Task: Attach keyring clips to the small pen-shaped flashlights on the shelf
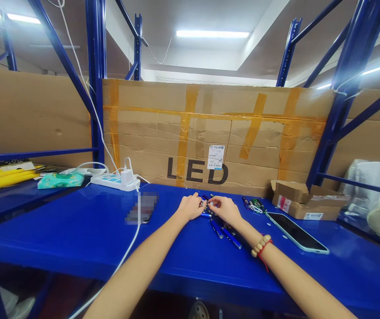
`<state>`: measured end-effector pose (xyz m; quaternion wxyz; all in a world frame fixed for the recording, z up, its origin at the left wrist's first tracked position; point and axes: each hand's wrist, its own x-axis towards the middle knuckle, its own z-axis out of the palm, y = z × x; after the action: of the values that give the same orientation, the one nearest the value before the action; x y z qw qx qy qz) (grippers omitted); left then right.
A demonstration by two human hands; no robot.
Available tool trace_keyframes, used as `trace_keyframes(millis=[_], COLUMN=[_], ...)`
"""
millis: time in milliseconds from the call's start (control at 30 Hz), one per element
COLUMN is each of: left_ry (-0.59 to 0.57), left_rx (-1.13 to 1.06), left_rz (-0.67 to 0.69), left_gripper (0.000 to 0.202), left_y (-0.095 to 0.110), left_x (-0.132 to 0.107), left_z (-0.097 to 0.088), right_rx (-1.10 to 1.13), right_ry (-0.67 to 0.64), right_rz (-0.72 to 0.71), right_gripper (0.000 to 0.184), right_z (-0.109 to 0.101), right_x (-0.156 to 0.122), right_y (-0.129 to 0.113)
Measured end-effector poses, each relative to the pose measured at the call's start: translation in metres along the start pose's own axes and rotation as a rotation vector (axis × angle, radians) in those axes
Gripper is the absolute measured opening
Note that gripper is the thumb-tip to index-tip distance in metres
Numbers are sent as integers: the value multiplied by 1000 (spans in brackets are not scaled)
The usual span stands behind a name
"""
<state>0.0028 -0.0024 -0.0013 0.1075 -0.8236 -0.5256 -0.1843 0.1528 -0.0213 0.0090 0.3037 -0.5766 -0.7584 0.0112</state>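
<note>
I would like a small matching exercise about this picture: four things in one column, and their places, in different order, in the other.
1. beaded bracelet
2. power strip
3. white label
4. blue pen-like rods

A. at the left rear of the blue table
B. beside the right hand
C. on the cardboard
D. worn on the right arm

Pairs: 1-D, 2-A, 3-C, 4-B

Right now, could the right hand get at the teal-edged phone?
Probably yes: the teal-edged phone lies uncovered on the table, and nothing tall stands between it and the right hand.
</note>
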Motion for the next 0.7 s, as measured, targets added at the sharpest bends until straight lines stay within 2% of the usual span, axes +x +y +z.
trace_keyframes(millis=[700], left_ry=[-19], left_rx=[8], left_rz=[-2], left_gripper=[44], left_y=[-1], left_x=[2], left_z=[2], right_rx=[-44], right_ry=[-31], right_rz=[4], right_gripper=[24], right_z=[1], right_x=[-2], right_y=[-1])
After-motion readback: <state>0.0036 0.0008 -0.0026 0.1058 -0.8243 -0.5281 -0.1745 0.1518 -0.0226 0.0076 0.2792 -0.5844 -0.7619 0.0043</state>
